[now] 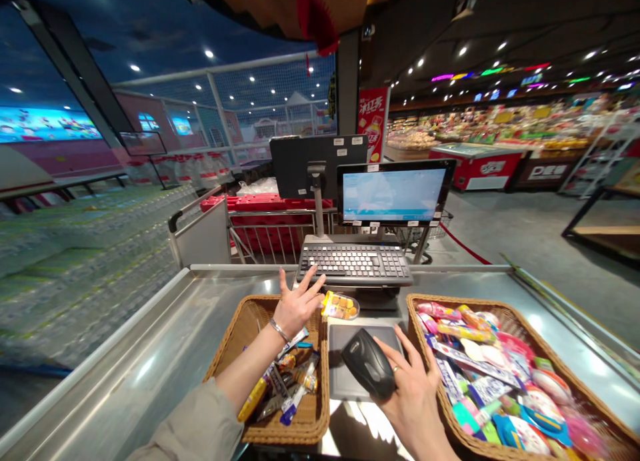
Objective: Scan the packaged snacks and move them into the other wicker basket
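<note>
My left hand (pixel 299 309) reaches over the left wicker basket (pixel 325 407), palm down. It pinches the edge of a small yellow-and-clear pack (pixel 341 305) with round orange-brown pieces inside, while its other fingers spread toward the keyboard (pixel 355 261). My right hand (pixel 413 394) grips a black handheld barcode scanner (pixel 369 364), its head angled up to the left over a grey flat plate (pixel 336 381) set in the counter. Several wrapped snacks (pixel 295 374) lie in the left basket, partly hidden by my forearm.
A right wicker basket (pixel 415 307) is heaped with colourful packaged sweets and toys (pixel 505 381). A lit monitor (pixel 393 194) and a second screen's back (pixel 310 167) stand behind the keyboard. Metal counter edges (pixel 115 361) run along both sides. Stacked bottle packs (pixel 100 247) stand left.
</note>
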Available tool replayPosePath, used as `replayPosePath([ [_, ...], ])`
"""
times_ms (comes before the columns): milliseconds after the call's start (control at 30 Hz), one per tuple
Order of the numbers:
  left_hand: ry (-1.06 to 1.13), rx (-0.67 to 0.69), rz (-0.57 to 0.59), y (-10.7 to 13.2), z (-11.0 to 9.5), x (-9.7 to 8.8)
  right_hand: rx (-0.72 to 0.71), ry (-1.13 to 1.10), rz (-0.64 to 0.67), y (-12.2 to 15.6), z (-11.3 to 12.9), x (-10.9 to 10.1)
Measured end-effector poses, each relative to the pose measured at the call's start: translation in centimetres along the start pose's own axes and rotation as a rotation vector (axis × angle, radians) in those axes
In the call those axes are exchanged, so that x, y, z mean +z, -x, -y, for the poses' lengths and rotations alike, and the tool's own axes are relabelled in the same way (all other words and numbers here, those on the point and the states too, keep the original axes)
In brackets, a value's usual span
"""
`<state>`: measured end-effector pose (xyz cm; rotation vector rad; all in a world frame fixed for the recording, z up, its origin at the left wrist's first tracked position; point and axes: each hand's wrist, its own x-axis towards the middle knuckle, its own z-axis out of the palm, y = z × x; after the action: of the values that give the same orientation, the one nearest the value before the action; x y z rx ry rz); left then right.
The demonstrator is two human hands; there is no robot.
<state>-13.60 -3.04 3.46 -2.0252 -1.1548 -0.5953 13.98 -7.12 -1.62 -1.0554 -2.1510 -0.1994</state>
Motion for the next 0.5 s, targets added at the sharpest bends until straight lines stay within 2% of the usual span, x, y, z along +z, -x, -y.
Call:
replayPosePath([
  [500,-0.005,0.010,0.005,-0.12,0.15,0.14,-0.009,0.007,-0.001,0.13,-0.26,0.05],
])
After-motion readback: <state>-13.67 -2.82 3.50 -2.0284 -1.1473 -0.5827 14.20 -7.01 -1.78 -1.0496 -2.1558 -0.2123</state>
